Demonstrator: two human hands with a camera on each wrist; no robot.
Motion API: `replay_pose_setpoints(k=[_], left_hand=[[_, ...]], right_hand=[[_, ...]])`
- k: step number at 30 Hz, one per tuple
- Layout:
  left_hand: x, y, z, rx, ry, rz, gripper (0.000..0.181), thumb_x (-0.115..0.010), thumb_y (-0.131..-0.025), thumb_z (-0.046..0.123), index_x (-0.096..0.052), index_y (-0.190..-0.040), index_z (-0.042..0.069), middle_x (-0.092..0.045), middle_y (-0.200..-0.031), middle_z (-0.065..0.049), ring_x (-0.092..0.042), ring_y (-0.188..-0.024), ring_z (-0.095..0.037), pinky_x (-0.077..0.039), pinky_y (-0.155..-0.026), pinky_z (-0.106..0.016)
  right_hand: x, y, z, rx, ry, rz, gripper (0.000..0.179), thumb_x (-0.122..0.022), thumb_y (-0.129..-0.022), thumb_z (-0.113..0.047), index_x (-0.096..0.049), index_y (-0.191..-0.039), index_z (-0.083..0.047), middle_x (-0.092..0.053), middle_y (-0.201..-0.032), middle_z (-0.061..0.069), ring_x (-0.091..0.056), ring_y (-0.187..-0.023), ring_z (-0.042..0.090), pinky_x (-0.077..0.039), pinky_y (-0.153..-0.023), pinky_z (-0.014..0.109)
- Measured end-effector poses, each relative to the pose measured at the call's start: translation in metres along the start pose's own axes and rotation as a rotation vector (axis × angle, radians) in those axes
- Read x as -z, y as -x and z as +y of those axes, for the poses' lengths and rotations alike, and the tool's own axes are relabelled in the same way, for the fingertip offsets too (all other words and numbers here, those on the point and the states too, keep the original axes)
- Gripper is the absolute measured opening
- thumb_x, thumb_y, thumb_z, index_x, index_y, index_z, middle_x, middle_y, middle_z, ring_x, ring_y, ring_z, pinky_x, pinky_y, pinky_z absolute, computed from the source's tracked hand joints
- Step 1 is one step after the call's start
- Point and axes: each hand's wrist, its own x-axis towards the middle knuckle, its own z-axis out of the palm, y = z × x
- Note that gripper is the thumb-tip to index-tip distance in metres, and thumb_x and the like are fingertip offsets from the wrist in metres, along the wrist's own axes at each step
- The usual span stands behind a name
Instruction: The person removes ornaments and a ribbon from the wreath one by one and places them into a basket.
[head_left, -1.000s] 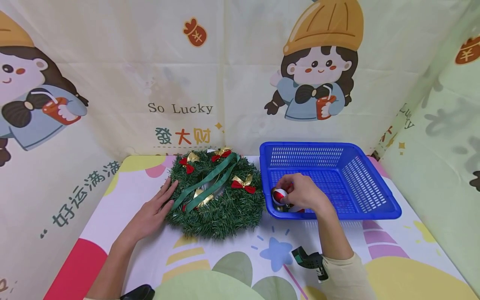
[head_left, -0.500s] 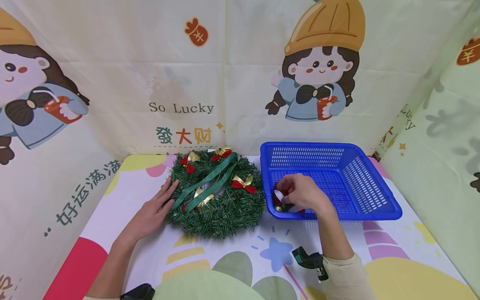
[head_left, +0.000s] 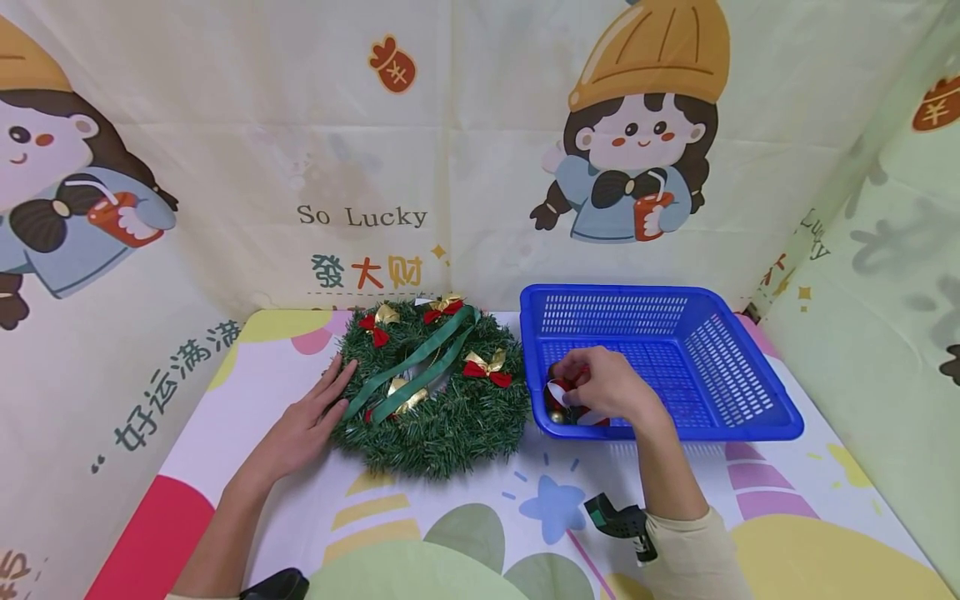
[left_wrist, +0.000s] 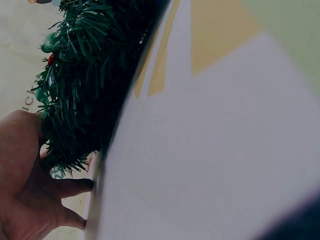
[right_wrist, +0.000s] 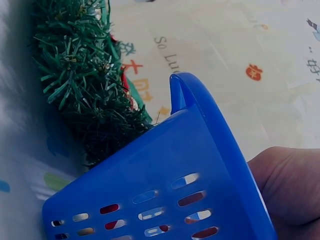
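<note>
A green pine wreath (head_left: 450,433) with red and gold bows and a green ribbon lies flat on the table. My left hand (head_left: 303,429) rests against its left side, fingers fairly straight; in the left wrist view fingertips reach down to the table surface. My right hand (head_left: 607,383) is inside the blue basket (head_left: 660,433), at its near left corner. Its curled fingers and thumb pinch a red-and-white ornament (head_left: 557,392), partly hidden by the hand. A small gold ball (head_left: 557,417) lies close beside it. In the right wrist view the basket's side covers the fingers.
The basket stands just right of the wreath, their edges close together. A cream printed cloth (head_left: 480,167) hangs behind the table, with another at the right. A black strap device (head_left: 618,518) sits at the right wrist.
The red-and-white ornament at my right fingers has turned and sunk a little, showing less of its face. The gold ball shows more. Both hands stay nearly in place.
</note>
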Motion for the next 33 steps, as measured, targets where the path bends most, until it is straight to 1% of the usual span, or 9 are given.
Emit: replay_pose_setpoints(k=[5,10,14,19,23,27,33], left_hand=[[0.000,0.000,0.001,0.000,-0.001,0.000,0.059,-0.041,-0.114,0.032,-0.018,-0.169,0.026,-0.007,-0.177,-0.009,-0.021,-0.154,-0.053,-0.026,-0.116,-0.074],[0.001,0.000,0.002,-0.003,-0.006,0.004,0.059,-0.041,-0.114,0.031,-0.019,-0.169,0.025,-0.007,-0.177,-0.009,-0.023,-0.153,-0.054,-0.027,-0.116,-0.073],[0.001,0.000,0.001,-0.004,-0.004,0.007,0.059,-0.042,-0.114,0.032,-0.019,-0.168,0.026,-0.008,-0.177,-0.008,-0.024,-0.153,-0.054,-0.028,-0.116,-0.074],[0.000,0.000,0.000,-0.006,-0.003,0.008,0.059,-0.043,-0.114,0.031,-0.019,-0.168,0.028,-0.008,-0.177,-0.007,-0.024,-0.153,-0.054,-0.028,-0.116,-0.073],[0.000,0.000,-0.001,-0.006,0.001,0.008,0.059,-0.043,-0.114,0.031,-0.020,-0.168,0.028,-0.007,-0.177,-0.006,-0.023,-0.154,-0.053,-0.028,-0.116,-0.073],[0.000,0.000,0.000,-0.006,0.006,0.004,0.059,-0.043,-0.114,0.031,-0.019,-0.168,0.028,-0.007,-0.177,-0.005,-0.023,-0.155,-0.052,-0.027,-0.117,-0.072],[0.000,-0.001,0.000,-0.008,-0.001,0.005,0.059,-0.043,-0.114,0.031,-0.019,-0.168,0.028,-0.007,-0.177,-0.005,-0.023,-0.154,-0.052,-0.028,-0.117,-0.072]], right_hand=[[0.000,0.001,-0.001,0.000,-0.007,0.026,0.025,-0.075,-0.091,-0.004,-0.075,-0.116,-0.004,-0.073,-0.109,0.014,-0.066,-0.098,0.028,-0.062,-0.078,0.040],[0.000,0.001,-0.004,0.000,-0.028,0.081,0.021,-0.071,-0.095,-0.006,-0.075,-0.115,-0.005,-0.074,-0.108,0.013,-0.067,-0.097,0.030,-0.061,-0.073,0.037],[0.000,0.001,-0.005,0.004,-0.044,0.130,0.020,-0.070,-0.098,-0.011,-0.075,-0.116,-0.007,-0.074,-0.113,0.015,-0.069,-0.101,0.032,-0.061,-0.077,0.040],[-0.003,0.001,-0.008,0.026,-0.062,0.196,0.025,-0.072,-0.097,-0.017,-0.073,-0.122,-0.010,-0.075,-0.117,0.015,-0.071,-0.107,0.034,-0.061,-0.082,0.045],[-0.006,0.000,-0.011,0.067,-0.083,0.242,0.026,-0.072,-0.097,-0.015,-0.073,-0.123,-0.011,-0.075,-0.119,0.014,-0.071,-0.109,0.033,-0.061,-0.083,0.046],[-0.010,-0.002,-0.017,0.084,-0.119,0.285,0.028,-0.072,-0.097,-0.013,-0.073,-0.125,-0.012,-0.074,-0.122,0.014,-0.071,-0.109,0.031,-0.062,-0.085,0.046],[-0.016,-0.004,-0.026,0.119,-0.187,0.320,0.030,-0.072,-0.097,-0.012,-0.072,-0.127,-0.011,-0.073,-0.122,0.012,-0.070,-0.112,0.030,-0.060,-0.096,0.049]])
